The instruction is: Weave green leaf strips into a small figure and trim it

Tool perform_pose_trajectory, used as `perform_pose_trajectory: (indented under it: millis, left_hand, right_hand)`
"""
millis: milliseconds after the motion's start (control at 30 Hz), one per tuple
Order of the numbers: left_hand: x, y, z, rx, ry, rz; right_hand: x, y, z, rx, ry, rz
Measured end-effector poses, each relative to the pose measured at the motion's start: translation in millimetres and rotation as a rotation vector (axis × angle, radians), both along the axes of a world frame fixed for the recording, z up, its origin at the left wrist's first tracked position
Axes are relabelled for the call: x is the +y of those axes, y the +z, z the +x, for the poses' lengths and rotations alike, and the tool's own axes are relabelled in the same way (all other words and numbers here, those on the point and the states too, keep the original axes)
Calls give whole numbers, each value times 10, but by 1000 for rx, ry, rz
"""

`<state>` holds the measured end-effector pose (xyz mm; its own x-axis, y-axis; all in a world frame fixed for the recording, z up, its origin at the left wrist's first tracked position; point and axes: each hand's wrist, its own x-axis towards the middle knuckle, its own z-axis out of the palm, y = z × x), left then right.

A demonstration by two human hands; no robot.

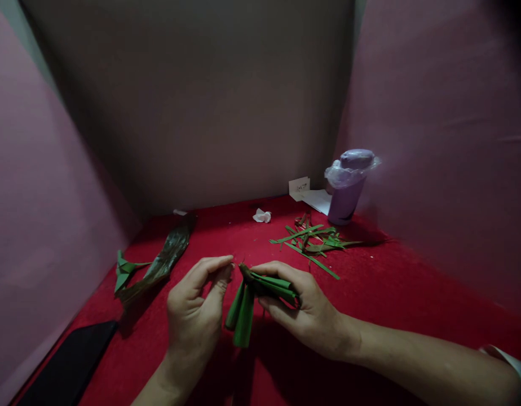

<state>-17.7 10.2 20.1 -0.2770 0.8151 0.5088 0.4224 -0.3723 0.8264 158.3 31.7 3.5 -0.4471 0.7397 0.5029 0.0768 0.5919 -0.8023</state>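
- Head view: a red surface stretches before you between pink side walls.
- Low centre, your right hand grasps a folded green leaf bundle.
- Your left hand curls beside it; whether its fingertips pinch anything, I cannot tell.
- Leaf strips lie beyond.

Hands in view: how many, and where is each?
2: the left hand, just left of the green leaf bundle, and the right hand, holding that bundle. No other hand shows.
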Motion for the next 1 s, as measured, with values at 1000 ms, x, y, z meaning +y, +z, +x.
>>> perform_pose_trajectory:
  millis: [1000]
  left_hand:
    - [46,54,-28,-188,-42,-119]
  right_hand:
    - [29,-39,-19,38,-50,-53]
